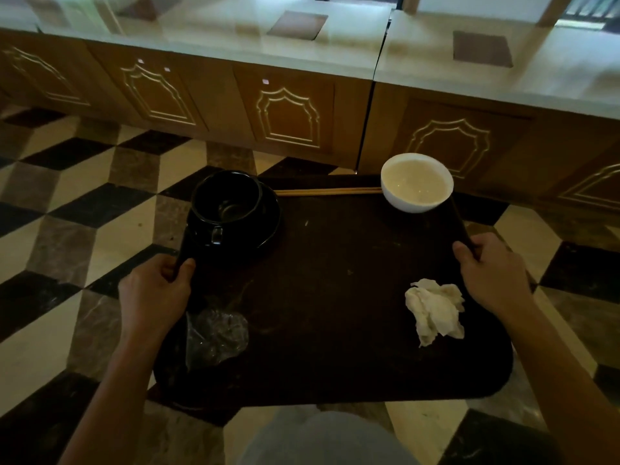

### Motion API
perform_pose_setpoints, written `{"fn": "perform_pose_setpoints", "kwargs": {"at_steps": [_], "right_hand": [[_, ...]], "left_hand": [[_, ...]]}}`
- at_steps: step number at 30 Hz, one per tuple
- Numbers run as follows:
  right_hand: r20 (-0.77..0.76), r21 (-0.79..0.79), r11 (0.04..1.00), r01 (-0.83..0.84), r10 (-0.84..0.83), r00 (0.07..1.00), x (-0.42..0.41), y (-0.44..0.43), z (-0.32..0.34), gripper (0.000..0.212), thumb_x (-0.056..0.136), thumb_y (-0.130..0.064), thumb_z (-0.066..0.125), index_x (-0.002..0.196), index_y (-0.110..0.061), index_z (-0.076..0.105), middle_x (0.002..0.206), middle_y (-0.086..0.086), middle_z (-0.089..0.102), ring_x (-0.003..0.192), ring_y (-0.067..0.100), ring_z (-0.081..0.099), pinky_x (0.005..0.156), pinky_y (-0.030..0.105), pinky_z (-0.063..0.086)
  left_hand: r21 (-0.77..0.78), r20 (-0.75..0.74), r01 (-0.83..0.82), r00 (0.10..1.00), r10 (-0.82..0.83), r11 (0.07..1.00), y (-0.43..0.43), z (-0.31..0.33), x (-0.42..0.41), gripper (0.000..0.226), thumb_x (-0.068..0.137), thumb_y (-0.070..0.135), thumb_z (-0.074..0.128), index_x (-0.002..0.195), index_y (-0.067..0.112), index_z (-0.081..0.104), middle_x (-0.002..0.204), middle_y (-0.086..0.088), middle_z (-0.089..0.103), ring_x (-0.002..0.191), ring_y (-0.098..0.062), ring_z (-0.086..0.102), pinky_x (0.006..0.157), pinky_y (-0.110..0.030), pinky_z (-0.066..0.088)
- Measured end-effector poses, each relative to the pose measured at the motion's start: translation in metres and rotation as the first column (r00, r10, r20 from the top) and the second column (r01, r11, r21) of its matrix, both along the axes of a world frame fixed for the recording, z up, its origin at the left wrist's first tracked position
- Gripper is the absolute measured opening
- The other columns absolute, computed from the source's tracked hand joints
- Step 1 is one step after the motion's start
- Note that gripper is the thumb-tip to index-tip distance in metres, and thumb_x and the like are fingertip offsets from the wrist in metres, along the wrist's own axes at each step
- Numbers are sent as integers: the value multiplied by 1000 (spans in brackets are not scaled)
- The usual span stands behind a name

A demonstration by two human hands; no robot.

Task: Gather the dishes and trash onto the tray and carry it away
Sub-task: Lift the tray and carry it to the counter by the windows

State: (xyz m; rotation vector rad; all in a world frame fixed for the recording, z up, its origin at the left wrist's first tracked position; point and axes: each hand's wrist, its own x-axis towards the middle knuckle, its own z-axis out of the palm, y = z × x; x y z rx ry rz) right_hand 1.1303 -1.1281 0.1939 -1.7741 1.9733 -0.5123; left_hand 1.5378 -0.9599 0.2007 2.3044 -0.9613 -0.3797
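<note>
We hold the tray [335, 297] in the air over the checkered floor [84, 209], one hand on each side edge. Our left hand [154, 290] is closed on the left rim, thumb on top; our right hand [493, 276] is closed on the right rim the same way. Everything seems to be gathered, so the step in hand looks like the carry itself.

Just beyond the left hand stands the black cup [228, 199] on its saucer [265, 223]. Nearer us than that hand, beside the wrist, lies a clear wrapper [214, 337]. Beyond the right hand the white bowl [417, 182] sits at the far corner, and its base appears to hang at or over the rim; we cannot tell how much of it rests on the tray. The chopsticks [328, 191] lie along the far edge between cup and bowl, one end touching the bowl. The crumpled napkin [434, 310] lies just inside the right hand.

To do this well, we should keep the tray level, or tipped slightly toward us, since the bowl and chopsticks are at the far edge and would slide off first. Both grips sit on the near half, so the far load pulls down; firm thumbs and steady steps help. The wrapper and napkin are light and could blow off if we hurry. The surface [302, 38] ahead stands close, so we should turn with care.
</note>
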Motion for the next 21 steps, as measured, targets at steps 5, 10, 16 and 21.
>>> {"fn": "perform_pose_setpoints", "kwargs": {"at_steps": [5, 10, 16, 21], "right_hand": [[3, -6, 1000, -1, 1, 1000, 32, -40, 3, 30, 102, -33, 50, 118, -9, 57, 83, 0, 55, 66, 4, 45, 53, 24, 31], [18, 5, 999, -34, 34, 999, 56, -86, 3, 29, 103, -33, 50, 119, -9, 57, 89, 3, 58, 72, 14, 50, 55, 28, 33], [42, 23, 999, -29, 28, 999, 78, -156, 0, 26, 102, -33, 50, 113, -10, 55, 82, -2, 56, 73, 14, 53, 55, 30, 34], [32, 2, 998, -65, 65, 997, 94, -233, 1, 30, 102, -34, 51, 116, -8, 56, 83, 0, 56, 67, 7, 46, 55, 27, 33]], "left_hand": [[11, 12, 12, 1000, -12, 1000, -43, 6, 36, 17, 95, 29, 63, 86, 15, 66, 76, -7, 67, 68, -16, 59, 59, -30, 40], [22, 31, -5, 999, 5, 1000, -86, 7, 55, 17, 95, 31, 63, 89, 15, 65, 77, -6, 66, 65, -10, 54, 59, -32, 38], [27, 2, -23, 1000, 23, 999, -151, 5, 70, 17, 95, 29, 62, 87, 15, 65, 74, -3, 64, 65, -10, 56, 54, -24, 35], [21, -36, -49, 998, 50, 999, -214, 3, 79, 19, 96, 29, 62, 92, 12, 68, 76, -2, 65, 66, -10, 57, 55, -22, 34]]}}
